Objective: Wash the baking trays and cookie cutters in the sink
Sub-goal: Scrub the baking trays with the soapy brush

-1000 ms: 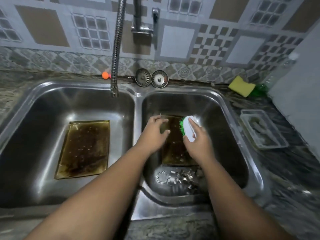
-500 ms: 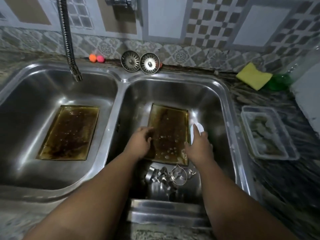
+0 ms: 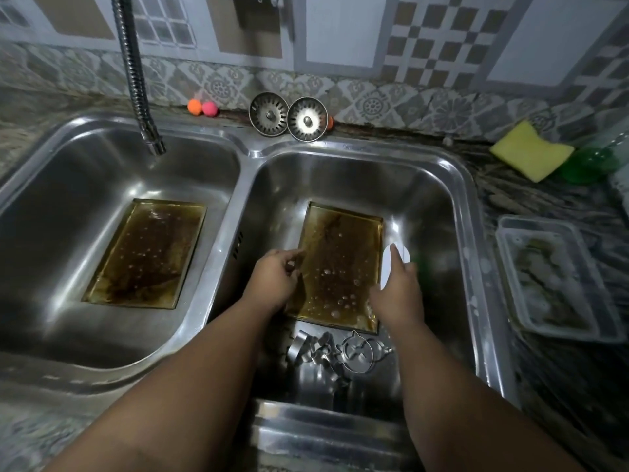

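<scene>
A brown-stained baking tray point(image 3: 340, 264) lies in the right basin of the steel double sink point(image 3: 245, 155). My left hand point(image 3: 275, 281) grips the tray's left edge. My right hand point(image 3: 398, 291) holds a white scrub brush point(image 3: 394, 260) with green bristles just off the tray's right edge. Several metal cookie cutters point(image 3: 337, 352) lie in a heap at the near end of that basin, between my forearms. A second stained baking tray point(image 3: 146, 253) lies flat in the left basin.
A flexible faucet hose point(image 3: 136, 80) hangs over the left basin. Two sink strainers point(image 3: 287, 115) and small orange and pink balls point(image 3: 202, 107) stand on the back ledge. A yellow sponge point(image 3: 531, 151), a green bottle point(image 3: 589, 161) and a clear plastic container point(image 3: 558, 277) sit on the right counter.
The view has dropped and shifted right. My right hand has moved the brush off the tray's middle to its right edge, and my left hand has slid to the tray's left edge.
</scene>
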